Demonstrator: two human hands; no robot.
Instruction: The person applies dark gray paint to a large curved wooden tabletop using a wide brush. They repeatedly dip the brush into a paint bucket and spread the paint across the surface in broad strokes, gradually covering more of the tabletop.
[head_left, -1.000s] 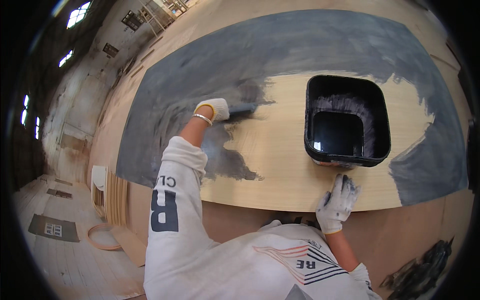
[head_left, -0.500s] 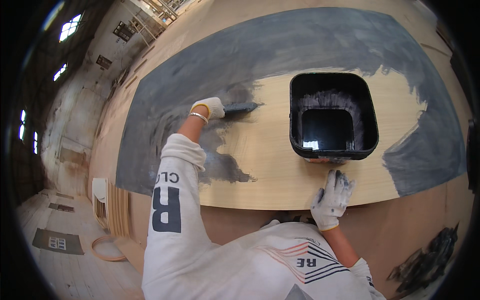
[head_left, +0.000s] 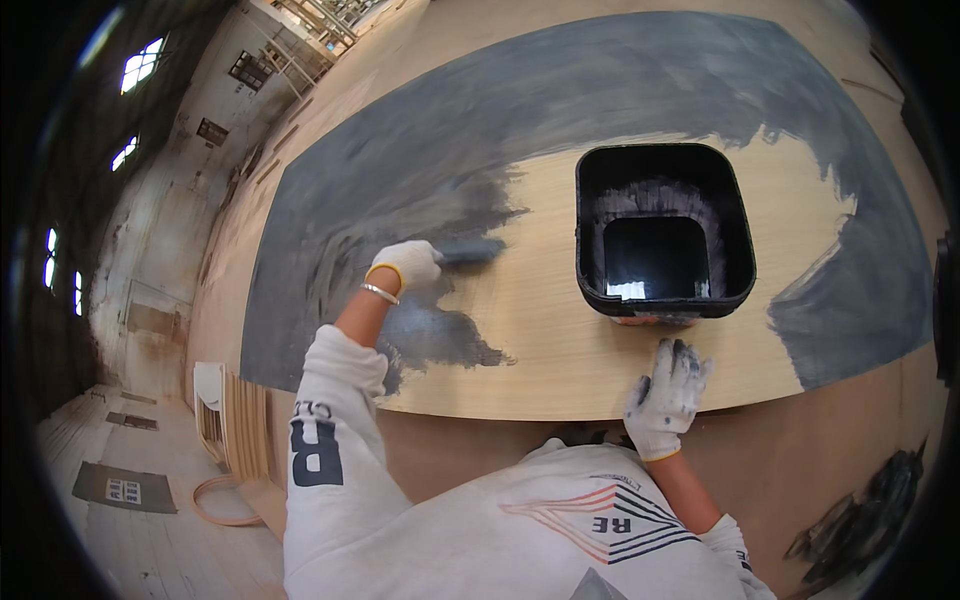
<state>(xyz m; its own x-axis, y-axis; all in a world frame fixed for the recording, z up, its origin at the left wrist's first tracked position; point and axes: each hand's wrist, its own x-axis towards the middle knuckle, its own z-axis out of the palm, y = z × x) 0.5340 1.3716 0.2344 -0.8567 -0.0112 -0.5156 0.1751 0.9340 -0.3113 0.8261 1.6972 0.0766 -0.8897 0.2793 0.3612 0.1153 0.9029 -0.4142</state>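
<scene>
My left hand (head_left: pixel 408 264), in a white glove with a yellow cuff, is closed around a dark paintbrush (head_left: pixel 470 252), which is blurred. The brush lies against a large pale wooden board (head_left: pixel 550 360), where dark grey paint (head_left: pixel 400 185) meets bare wood. Streaky paint covers the board's far side and both ends. My right hand (head_left: pixel 667 400), its white glove stained dark at the fingertips, rests with fingers stretched out on the board's near edge and holds nothing. Just beyond it stands a black square bucket (head_left: pixel 665 306) with dark liquid inside.
A crumpled dark heap (head_left: pixel 865 520) lies at the lower right. Left of the board, stacked pale panels (head_left: pixel 245 425) stand near a round hoop (head_left: pixel 212 505). A stained wall (head_left: pixel 150 260) with windows rises at the far left.
My left hand and the brush have moved toward me and slightly left across the board. My right hand and the bucket stay in place.
</scene>
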